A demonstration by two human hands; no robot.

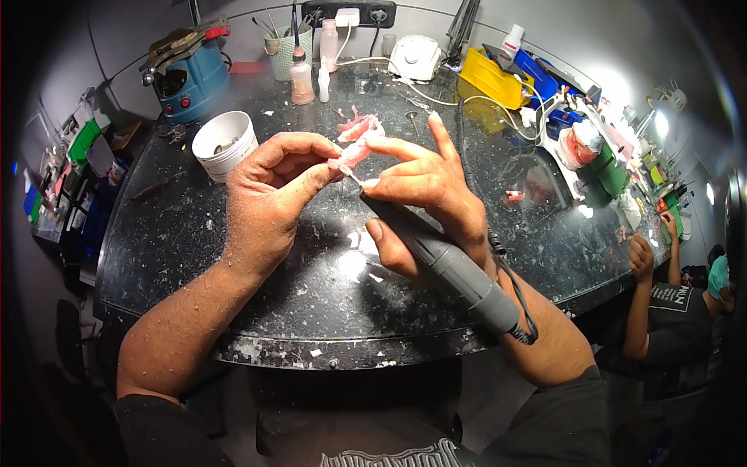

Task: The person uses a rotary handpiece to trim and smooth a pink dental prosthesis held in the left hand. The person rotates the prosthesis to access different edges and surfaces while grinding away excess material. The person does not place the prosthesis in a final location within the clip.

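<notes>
A pink, irregular denture-like piece (pixel 356 150) is pinched between the thumb and fingers of my left hand (pixel 268 183), above the black worktop. My right hand (pixel 440 194) is wrapped round a dark grey rotary handpiece (pixel 447 265), with its little finger raised. The handpiece's thin tip (pixel 352 176) points up and left, at the near edge of the pink piece; whether it touches is too small to tell. My right fingertips rest close against the piece's right side. Fine dust and specks cover both hands and forearms.
A white tub (pixel 226 146) stands left of my hands, a blue machine (pixel 191 82) behind it. Bottles (pixel 302 78), a cup of tools (pixel 288 54) and a white control box (pixel 415 58) line the back. Yellow bin (pixel 494 78) and dental model (pixel 580 145) are right. Another person (pixel 673 311) sits far right.
</notes>
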